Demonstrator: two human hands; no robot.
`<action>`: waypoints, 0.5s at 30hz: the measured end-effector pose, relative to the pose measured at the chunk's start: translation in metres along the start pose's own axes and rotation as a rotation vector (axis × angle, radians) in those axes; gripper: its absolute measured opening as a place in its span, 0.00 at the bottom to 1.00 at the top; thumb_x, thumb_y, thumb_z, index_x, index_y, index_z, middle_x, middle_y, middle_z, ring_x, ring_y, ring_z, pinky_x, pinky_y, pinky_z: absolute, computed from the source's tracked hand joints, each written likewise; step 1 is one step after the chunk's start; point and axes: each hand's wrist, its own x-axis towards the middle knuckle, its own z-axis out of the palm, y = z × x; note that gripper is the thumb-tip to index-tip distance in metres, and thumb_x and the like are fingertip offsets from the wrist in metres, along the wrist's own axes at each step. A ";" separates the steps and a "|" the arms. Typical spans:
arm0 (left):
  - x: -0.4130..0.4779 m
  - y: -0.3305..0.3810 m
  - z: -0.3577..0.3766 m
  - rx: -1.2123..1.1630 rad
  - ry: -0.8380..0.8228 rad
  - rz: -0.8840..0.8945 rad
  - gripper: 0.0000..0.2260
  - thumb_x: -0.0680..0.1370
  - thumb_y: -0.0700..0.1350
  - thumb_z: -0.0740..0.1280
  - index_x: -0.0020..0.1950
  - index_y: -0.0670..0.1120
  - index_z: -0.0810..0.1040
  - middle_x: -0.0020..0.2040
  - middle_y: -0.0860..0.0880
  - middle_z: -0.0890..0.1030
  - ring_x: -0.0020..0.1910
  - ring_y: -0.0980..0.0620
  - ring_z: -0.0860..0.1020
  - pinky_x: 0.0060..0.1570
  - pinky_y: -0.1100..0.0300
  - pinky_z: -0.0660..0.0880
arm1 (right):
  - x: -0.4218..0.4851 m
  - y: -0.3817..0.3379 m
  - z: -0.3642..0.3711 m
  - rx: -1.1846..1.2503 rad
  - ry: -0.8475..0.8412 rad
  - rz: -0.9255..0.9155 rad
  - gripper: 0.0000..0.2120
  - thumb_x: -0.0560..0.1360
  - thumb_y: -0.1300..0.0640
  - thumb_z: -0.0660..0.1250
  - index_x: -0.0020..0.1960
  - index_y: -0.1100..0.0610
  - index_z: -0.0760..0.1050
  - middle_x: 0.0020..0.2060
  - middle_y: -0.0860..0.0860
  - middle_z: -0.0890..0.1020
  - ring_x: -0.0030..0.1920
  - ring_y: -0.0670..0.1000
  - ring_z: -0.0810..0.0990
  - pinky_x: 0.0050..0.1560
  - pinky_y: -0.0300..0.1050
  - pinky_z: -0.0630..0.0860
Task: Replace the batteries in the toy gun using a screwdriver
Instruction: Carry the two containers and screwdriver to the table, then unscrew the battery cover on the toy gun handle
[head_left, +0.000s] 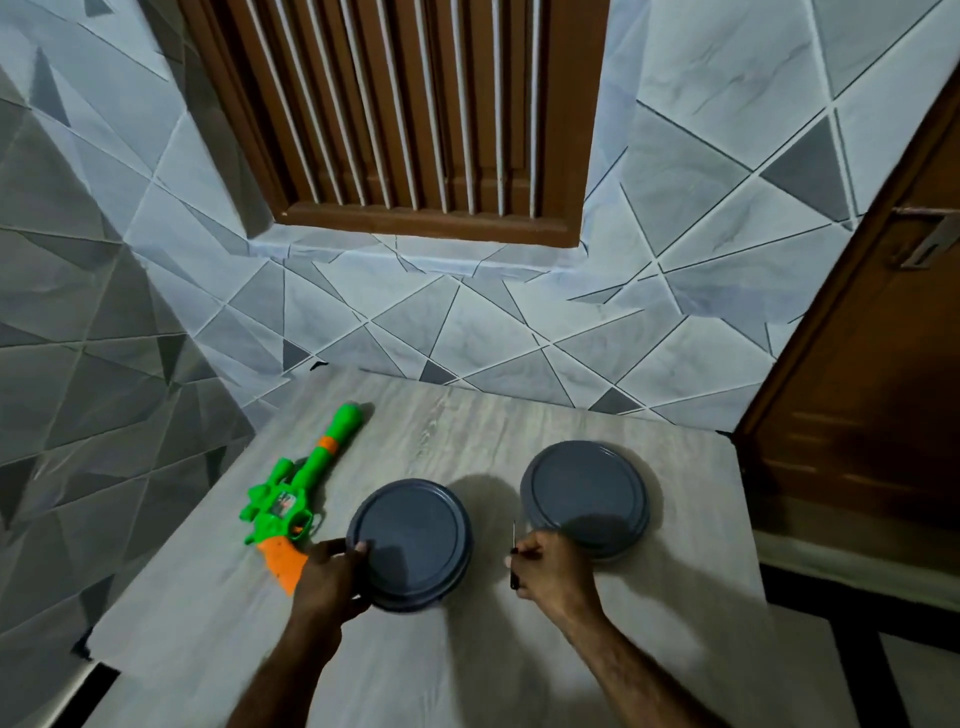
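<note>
Toy gun (291, 499): green with an orange stock. It lies flat on the left part of the bench (467, 665), barrel pointing away, untouched and near the left edge.

Left hand (330, 574): its grip is closed on the near-left rim of the left tub (415, 540), a round grey lidded tub, thumb on top of the lid. The wrist lies just beside the gun's stock.

Screwdriver (514, 538): a thin one, held upright between the two tubs.

Right hand (553, 569): its grip is clenched round the screwdriver's handle, with the shaft standing above the fist. The hand sits at the near edge of the right tub (587, 499), which is also lidded.

Risks, as judged:
- Opening the lid one-handed may make the left tub slide or tip, since nothing braces it.
- A sideways move of the left wrist could push the gun toward the bench edge.
- With the tool in a fist, its bare tip could catch the other hand if the hands cross.

Not established:
- No batteries are in view.
- Both tubs' contents are hidden.
- The gun's battery cover and screw cannot be made out.
- The end of the stock is covered by the left hand.
- The screwdriver's tip is too small to classify.
</note>
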 end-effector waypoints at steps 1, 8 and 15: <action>0.009 0.001 -0.001 -0.001 -0.004 -0.005 0.09 0.80 0.44 0.67 0.56 0.42 0.72 0.42 0.43 0.75 0.40 0.43 0.74 0.37 0.54 0.74 | 0.004 -0.001 0.006 0.001 0.004 0.002 0.13 0.74 0.63 0.70 0.32 0.58 0.73 0.28 0.53 0.78 0.31 0.48 0.81 0.40 0.56 0.84; 0.061 -0.008 -0.005 0.039 -0.028 -0.066 0.12 0.81 0.45 0.65 0.61 0.41 0.71 0.42 0.41 0.75 0.40 0.43 0.74 0.37 0.54 0.75 | 0.023 0.006 0.038 0.020 0.038 0.108 0.11 0.74 0.64 0.70 0.33 0.57 0.76 0.29 0.51 0.81 0.34 0.50 0.83 0.40 0.55 0.84; 0.084 -0.026 -0.002 0.039 -0.048 -0.126 0.12 0.81 0.44 0.65 0.62 0.42 0.70 0.42 0.40 0.75 0.38 0.45 0.73 0.35 0.56 0.74 | 0.036 0.028 0.058 -0.013 0.062 0.202 0.12 0.72 0.62 0.72 0.32 0.53 0.76 0.28 0.50 0.82 0.33 0.51 0.84 0.41 0.55 0.84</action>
